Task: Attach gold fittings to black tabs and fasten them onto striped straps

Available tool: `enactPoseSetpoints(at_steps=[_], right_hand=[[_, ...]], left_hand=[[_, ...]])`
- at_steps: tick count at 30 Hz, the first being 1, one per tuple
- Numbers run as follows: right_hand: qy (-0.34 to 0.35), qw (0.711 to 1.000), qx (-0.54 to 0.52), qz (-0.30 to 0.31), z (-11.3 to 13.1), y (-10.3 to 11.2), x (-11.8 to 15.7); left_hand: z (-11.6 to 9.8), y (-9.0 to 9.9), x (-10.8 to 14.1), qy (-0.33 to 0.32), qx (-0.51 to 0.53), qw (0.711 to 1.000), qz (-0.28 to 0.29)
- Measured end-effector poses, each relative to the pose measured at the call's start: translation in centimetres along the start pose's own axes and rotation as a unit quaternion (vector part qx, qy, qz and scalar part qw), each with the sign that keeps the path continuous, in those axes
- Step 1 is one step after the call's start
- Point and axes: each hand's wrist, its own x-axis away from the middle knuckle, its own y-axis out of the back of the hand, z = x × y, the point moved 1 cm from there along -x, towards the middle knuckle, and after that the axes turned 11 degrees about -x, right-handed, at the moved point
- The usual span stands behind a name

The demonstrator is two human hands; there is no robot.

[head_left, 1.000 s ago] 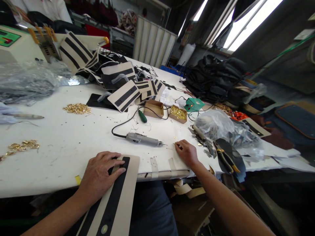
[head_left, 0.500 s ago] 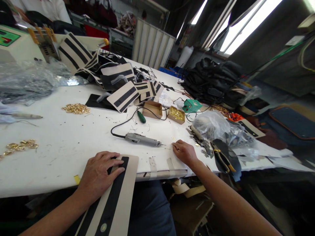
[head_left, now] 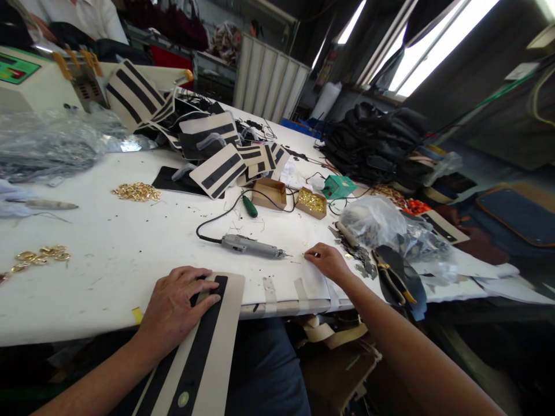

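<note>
My left hand (head_left: 180,306) grips a beige panel with black strips (head_left: 225,329), its fingers lying over the upper end. The panel slants from the table edge down across my lap, and a round metal piece (head_left: 183,398) sits on one strip near its lower end. My right hand (head_left: 326,261) rests on the white table with thumb and fingertips pinched together; whatever is between them is too small to make out. Just left of those fingertips lies a grey electric screwdriver (head_left: 251,247), its bit pointing toward them. Behind it is a green-handled tool (head_left: 250,206).
Cardboard boxes, one bare (head_left: 269,184) and one with gold pieces (head_left: 311,202), stand beyond the screwdriver, near a green box (head_left: 338,186). Pliers (head_left: 395,277) and plastic bags (head_left: 381,222) lie right. Striped panels (head_left: 218,170) and gold hardware (head_left: 136,192) are at left. A person (head_left: 93,20) is behind.
My right hand's fingers have shifted slightly at the same spot on the table, its wrist a little lower. My left hand and the panel stay put; the view has shifted slightly.
</note>
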Motion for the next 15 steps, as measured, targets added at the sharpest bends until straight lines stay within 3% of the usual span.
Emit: enactPoseSetpoints(at_steps=[8,15], right_hand=[[0.015,0.994,0.108,-0.002,1.2,-0.6,0.8],[-0.013,0.989,0.131,-0.061,1.0,-0.9,0.9]], left_hand=[[0.1,-0.2,0.2,-0.006,-0.012,1.000,0.000],[0.4,-0.4,0.2,-0.009,-0.003,1.000,-0.006]])
